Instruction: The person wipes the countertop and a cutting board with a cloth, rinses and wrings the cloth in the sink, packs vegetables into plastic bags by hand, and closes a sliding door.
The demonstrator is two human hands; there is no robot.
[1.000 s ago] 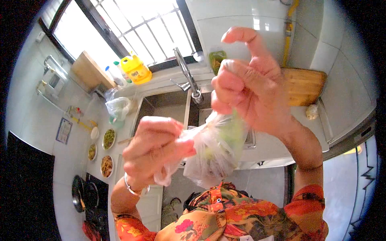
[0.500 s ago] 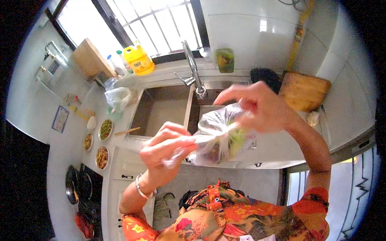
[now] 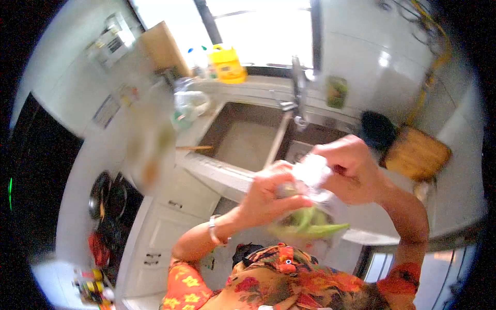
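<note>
A clear plastic bag (image 3: 311, 171) hangs in front of my body, over the counter's front edge. Long green vegetables, perhaps peppers, (image 3: 312, 223) show through its lower part; their exact kind is blurred. My left hand (image 3: 266, 194) pinches the bag's gathered neck from the left, thumb and fingers closed. On the other side my right hand (image 3: 351, 168) has its fingers curled around the bunched plastic at the top. Both hands are close together, and the bag's opening is hidden between them.
Behind the hands is a double sink (image 3: 243, 132) with a tall faucet (image 3: 298, 85). A yellow jug (image 3: 227, 64) stands by the window. To the right a wooden cutting board (image 3: 417, 153) leans near a dark round object (image 3: 378, 129). Pans (image 3: 101, 194) sit at left.
My hands have come together at the bag's neck, the left moving right. The bag now hangs lower, its green contents below the hands. The view has shifted, with the sink further right.
</note>
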